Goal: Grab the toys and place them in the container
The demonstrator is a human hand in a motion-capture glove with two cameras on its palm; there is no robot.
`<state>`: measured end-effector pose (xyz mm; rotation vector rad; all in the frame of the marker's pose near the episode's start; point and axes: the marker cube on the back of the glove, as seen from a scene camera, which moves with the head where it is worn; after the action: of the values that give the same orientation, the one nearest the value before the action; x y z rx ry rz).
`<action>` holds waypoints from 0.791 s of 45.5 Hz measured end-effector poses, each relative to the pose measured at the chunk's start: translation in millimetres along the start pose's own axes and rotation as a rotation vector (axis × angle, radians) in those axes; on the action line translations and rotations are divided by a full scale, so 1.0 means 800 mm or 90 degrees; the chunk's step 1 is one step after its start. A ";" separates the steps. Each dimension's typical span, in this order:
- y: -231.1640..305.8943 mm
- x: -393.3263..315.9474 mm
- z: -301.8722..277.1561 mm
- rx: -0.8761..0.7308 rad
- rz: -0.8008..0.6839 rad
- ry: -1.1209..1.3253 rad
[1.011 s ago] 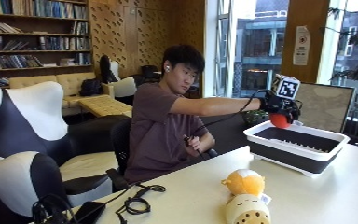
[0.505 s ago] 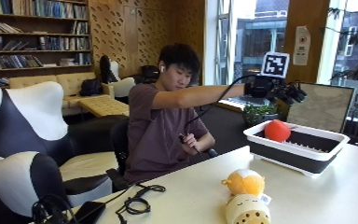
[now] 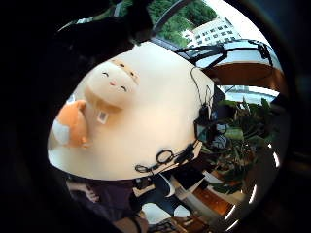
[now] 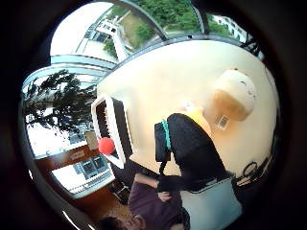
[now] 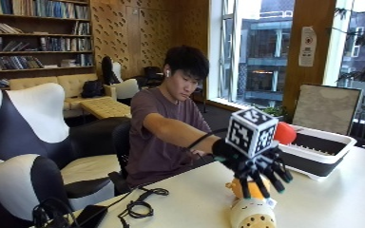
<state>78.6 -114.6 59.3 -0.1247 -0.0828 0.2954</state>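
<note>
On the pale tabletop [image 5: 334, 199] the gloved right hand [image 5: 253, 164] hovers with fingers [image 5: 277, 173] spread wide over the plush toy [image 5: 251, 209], apparently lining up a grab, while the red ball [image 5: 284, 133] sits in the container [image 5: 321, 154].

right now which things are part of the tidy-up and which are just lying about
Part of the job: plush toy, red ball in the container, gloved right hand spread above the plush toy.

Lying about: black cables on the table, chairs.
</note>
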 end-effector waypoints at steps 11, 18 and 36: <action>-0.053 0.053 0.129 -0.104 0.052 -0.019; -0.061 0.046 0.142 -0.029 0.046 -0.031; -0.021 -0.028 -0.047 0.198 -0.001 0.024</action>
<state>65.6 -141.4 23.3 0.1781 0.0006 0.3002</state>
